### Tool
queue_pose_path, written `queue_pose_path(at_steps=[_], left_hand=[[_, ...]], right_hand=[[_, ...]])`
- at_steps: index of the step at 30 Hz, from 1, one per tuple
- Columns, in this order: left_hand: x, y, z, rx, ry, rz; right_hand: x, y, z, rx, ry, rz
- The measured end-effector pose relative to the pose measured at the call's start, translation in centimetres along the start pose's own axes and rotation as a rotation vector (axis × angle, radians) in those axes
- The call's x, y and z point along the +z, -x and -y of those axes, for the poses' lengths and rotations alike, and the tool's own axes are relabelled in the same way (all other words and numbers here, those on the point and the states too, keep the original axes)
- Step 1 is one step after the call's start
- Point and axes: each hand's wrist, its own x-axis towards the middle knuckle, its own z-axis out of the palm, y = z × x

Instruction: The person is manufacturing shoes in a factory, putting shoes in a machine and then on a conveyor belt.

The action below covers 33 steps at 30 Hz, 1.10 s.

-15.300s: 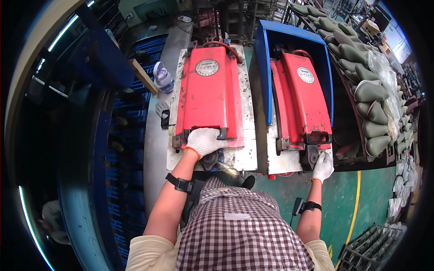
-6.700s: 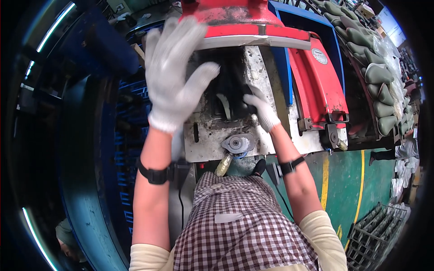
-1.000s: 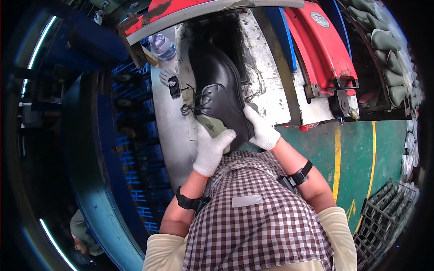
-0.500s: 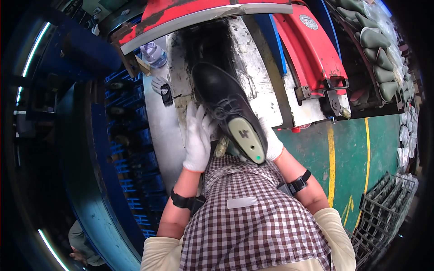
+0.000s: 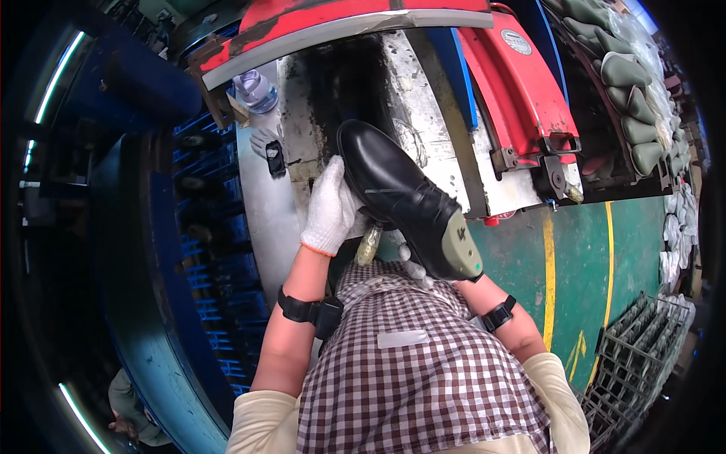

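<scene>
"What are the fingers doing?"

"The white-gloved left hand point(image 5: 329, 212) has its fingers straight and close together along the toe of the black shoe point(image 5: 393, 189). Its thumb is hidden, so I cannot tell whether it grips. The right hand point(image 5: 413, 266), mostly hidden beneath the heel end, curls its fingers round the shoe, holding it."

"And where is the shoe?"

"Held up before the checked apron point(image 5: 408, 371), tilted, toe away and to the left, heel toward the right forearm. A pale green last point(image 5: 460, 246) shows in its opening."

"What's nearby?"

"A yellowish wrapped handle point(image 5: 368, 244) beside the left hand. Beyond, a black-stained plate point(image 5: 439, 166), with a raised red cover point(image 5: 302, 26) over its far end."

"Left of that?"

"On the bench point(image 5: 261, 216), a grey glove point(image 5: 262, 139) just beside a small black device point(image 5: 275, 157); farther back, a bottle point(image 5: 255, 92)."

"Right?"

"Another red machine point(image 5: 518, 98), then a rack of green forms point(image 5: 626, 69)."
</scene>
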Motion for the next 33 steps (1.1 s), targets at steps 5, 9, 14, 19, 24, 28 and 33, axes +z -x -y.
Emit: queue_pose_path(at_steps=[5,9,14,19,24,28,33], left_hand=[[0.1,-1.5,-0.9,-0.088,-0.101,0.077],[0.3,-1.6,-0.3,-0.041,-0.082,0.062],[-0.4,-1.6,-0.2,-0.009,0.069,0.165],[-0.7,1.9,-5.1,0.462,-0.282,-0.237],[3.9,4.1,-12.8,1.047,-0.593,-0.347],[7.4,3.2,-16.6,1.222,-0.790,-0.250],[9.4,0.6,-18.7,1.332,-1.109,-0.142]], right_hand=[[1.9,0.3,-1.2,-0.025,-0.268,0.111],[2.9,-0.1,-1.3,-0.065,-0.371,0.188],[1.6,-1.2,1.5,-0.034,-0.159,0.123],[7.1,-3.5,5.6,-0.475,0.521,-0.425],[7.5,-13.0,11.7,-0.621,1.282,-0.651],[5.0,-19.6,16.0,-0.885,1.868,-0.776],[7.2,-23.0,12.6,-0.411,2.489,-1.256]])
